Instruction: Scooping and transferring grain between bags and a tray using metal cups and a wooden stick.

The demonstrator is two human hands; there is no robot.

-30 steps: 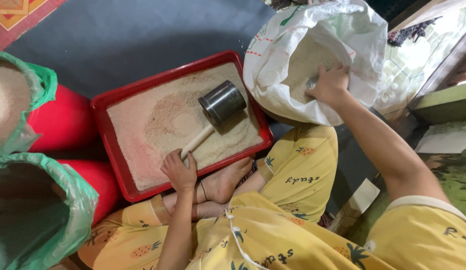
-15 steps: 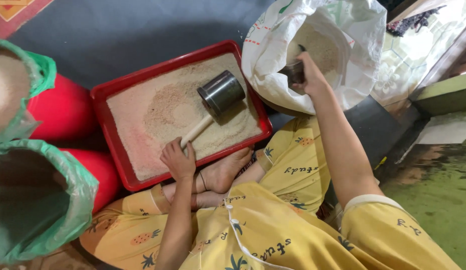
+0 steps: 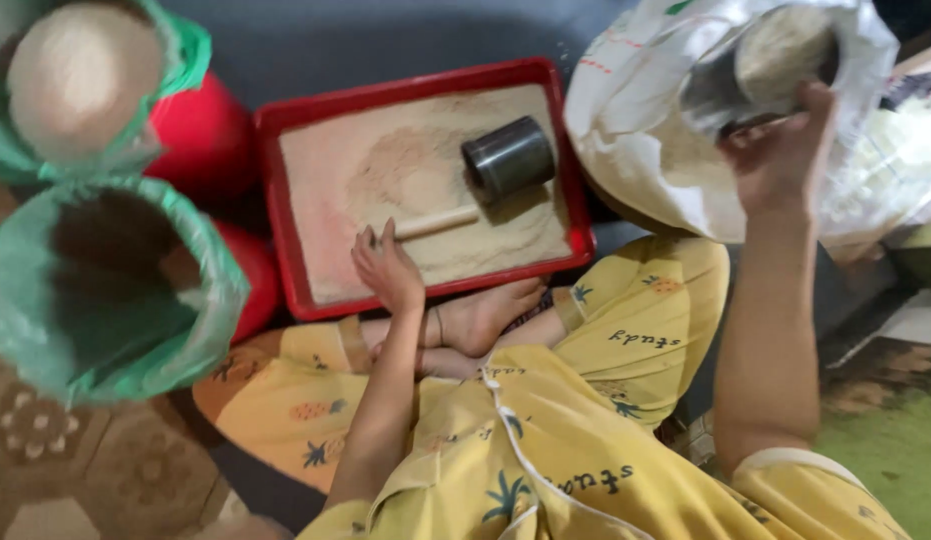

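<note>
In front of your crossed legs, the tray [image 3: 285, 200] lies on the floor [image 3: 385, 40]. In it, on the powder [image 3: 335, 200], lies the cylinder [image 3: 508, 157], its handle [image 3: 437, 222] pointing at your left hand [image 3: 388, 270]. Left of the tray stand two lined containers [image 3: 115, 290]. Right of it stands the sack [image 3: 645, 130]; your right hand [image 3: 780, 150] holds a scoop [image 3: 715, 95] at its mouth.

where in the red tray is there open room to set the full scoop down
The open patch is the tray's far-left stretch of powder, between its left rim and the swirled mark. The near-right part is crowded: the metal cup scoop with its wooden handle lies there, and the left hand rests at the near rim. The right hand lifts another scoop from the white sack.
</note>
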